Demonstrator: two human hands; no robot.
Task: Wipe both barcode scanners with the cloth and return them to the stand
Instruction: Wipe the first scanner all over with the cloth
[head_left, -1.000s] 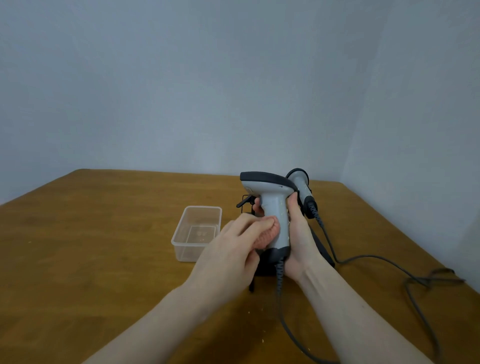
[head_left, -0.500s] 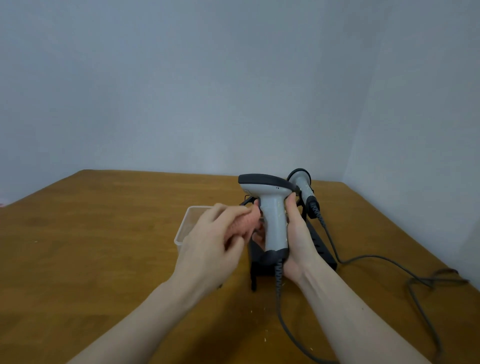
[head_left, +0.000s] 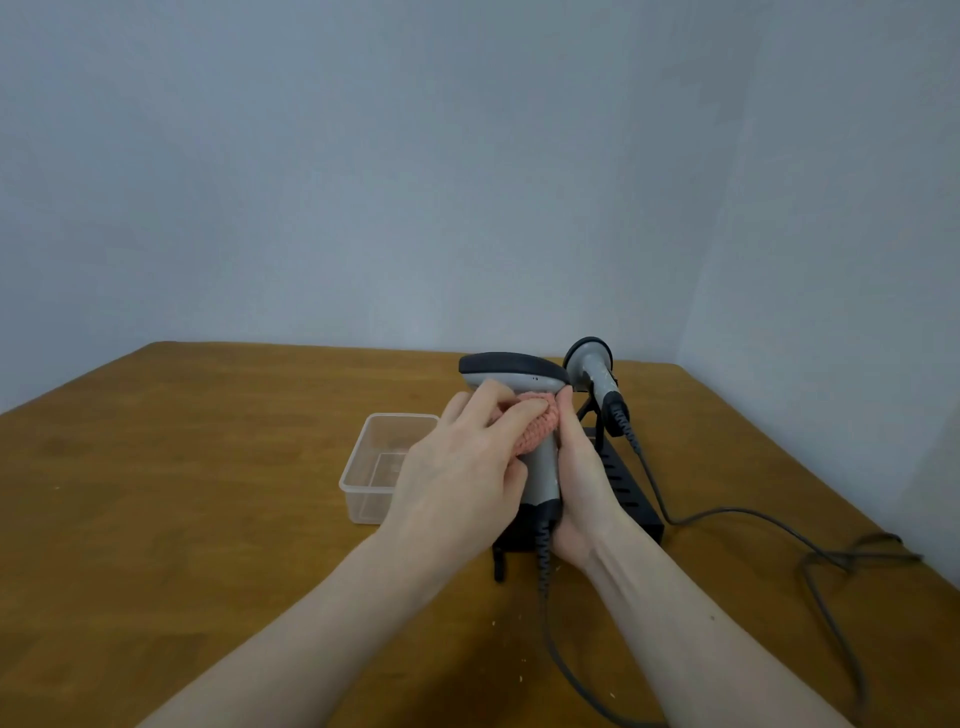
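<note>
Currently the wiping step is in hand: the right hand (head_left: 579, 483) grips the upright near barcode scanner (head_left: 519, 384) over the stand (head_left: 631, 499), the left hand (head_left: 462, 467) fingers press the pink cloth (head_left: 535, 423) below its head, while the far scanner (head_left: 595, 376) rests docked; next, probably wipe the rest, then re-dock.

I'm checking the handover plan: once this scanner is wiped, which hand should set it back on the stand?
Right, probably. The right hand already grips the scanner by its handle, right above the stand; the left hand holds the cloth.
</note>
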